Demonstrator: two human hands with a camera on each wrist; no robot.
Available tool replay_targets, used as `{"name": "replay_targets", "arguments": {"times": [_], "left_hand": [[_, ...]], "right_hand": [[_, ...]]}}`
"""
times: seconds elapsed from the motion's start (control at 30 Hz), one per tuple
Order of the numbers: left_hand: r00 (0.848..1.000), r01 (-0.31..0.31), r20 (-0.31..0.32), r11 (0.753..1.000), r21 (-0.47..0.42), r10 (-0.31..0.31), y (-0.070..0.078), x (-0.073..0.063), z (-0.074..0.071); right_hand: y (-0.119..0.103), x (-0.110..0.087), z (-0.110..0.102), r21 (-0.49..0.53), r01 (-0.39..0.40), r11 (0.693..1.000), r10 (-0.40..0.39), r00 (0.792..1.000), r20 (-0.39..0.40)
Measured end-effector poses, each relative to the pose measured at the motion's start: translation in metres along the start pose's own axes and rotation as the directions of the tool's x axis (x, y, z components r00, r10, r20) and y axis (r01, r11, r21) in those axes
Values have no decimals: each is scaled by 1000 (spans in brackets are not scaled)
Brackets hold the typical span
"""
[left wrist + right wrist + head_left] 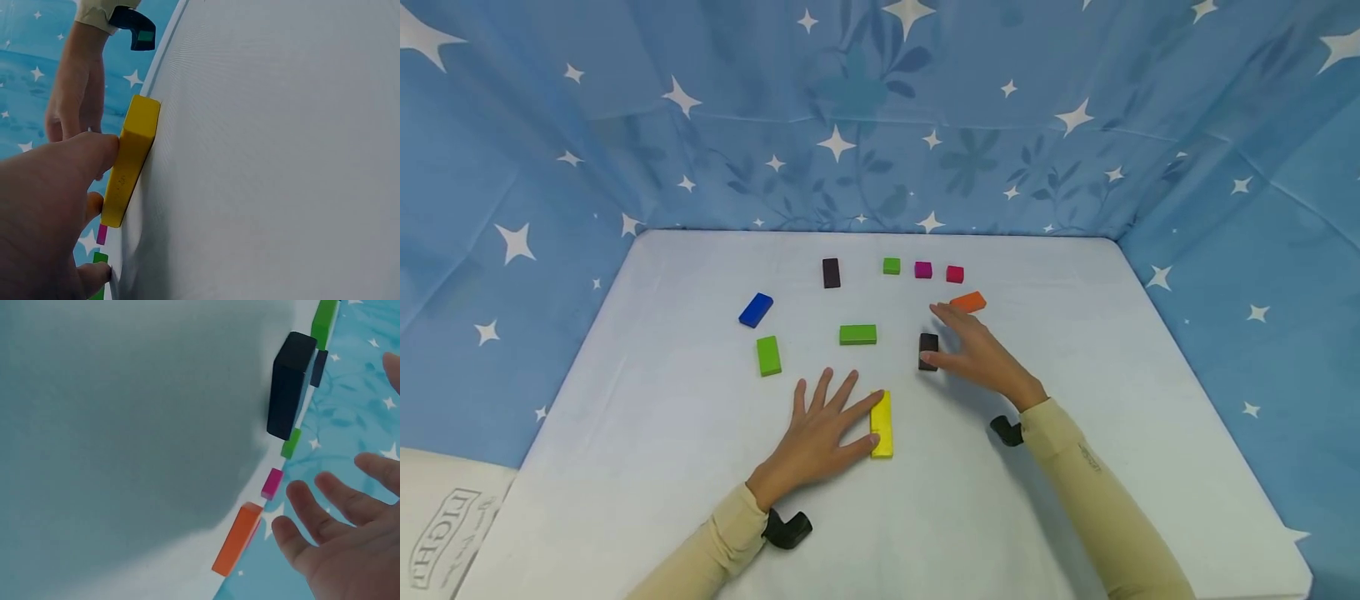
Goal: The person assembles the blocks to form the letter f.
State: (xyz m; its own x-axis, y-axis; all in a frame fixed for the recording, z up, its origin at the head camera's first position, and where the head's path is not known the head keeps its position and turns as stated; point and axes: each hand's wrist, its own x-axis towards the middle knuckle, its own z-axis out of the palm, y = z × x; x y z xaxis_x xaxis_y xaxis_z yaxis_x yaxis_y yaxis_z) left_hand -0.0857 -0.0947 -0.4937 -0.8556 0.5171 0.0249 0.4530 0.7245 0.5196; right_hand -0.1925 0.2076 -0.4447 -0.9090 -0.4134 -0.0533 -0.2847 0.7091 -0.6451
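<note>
My left hand lies spread with fairly straight fingers, and its thumb and index fingertips touch the left side of a long yellow block. In the left wrist view the thumb tip rests against the yellow block, while the other fingers are partly hidden. My right hand hovers with fingers extended, holding nothing. Its thumb overlaps a dark block in the head view, and its fingertips are close to an orange block. The right wrist view shows spread fingers apart from the dark block.
A green block lies beyond the left hand, with another green block and a blue block to its left. Farther back are a dark block and small green, magenta and red cubes.
</note>
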Motion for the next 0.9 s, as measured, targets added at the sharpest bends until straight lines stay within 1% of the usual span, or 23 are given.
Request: {"name": "replay_targets", "arguments": {"times": [0.17,0.4,0.53,0.77,0.9], "left_hand": [[1000,-7,-9,1000,12,7,0,0,1],[1000,-7,-15,1000,8,8,0,0,1],[1000,-10,-19,1000,5,10,-1,-1,1],[1000,-10,-11,1000,6,10,-3,0,3],[1000,-6,-13,1000,5,6,-2,0,2]], "right_hand": [[2,7,5,-23,14,1000,-13,999,39],[1,10,8,-99,-24,995,31,997,64],[4,11,11,-142,-17,990,29,996,80],[7,7,13,-172,-36,984,50,996,77],[8,0,12,-183,-24,983,38,997,71]]}}
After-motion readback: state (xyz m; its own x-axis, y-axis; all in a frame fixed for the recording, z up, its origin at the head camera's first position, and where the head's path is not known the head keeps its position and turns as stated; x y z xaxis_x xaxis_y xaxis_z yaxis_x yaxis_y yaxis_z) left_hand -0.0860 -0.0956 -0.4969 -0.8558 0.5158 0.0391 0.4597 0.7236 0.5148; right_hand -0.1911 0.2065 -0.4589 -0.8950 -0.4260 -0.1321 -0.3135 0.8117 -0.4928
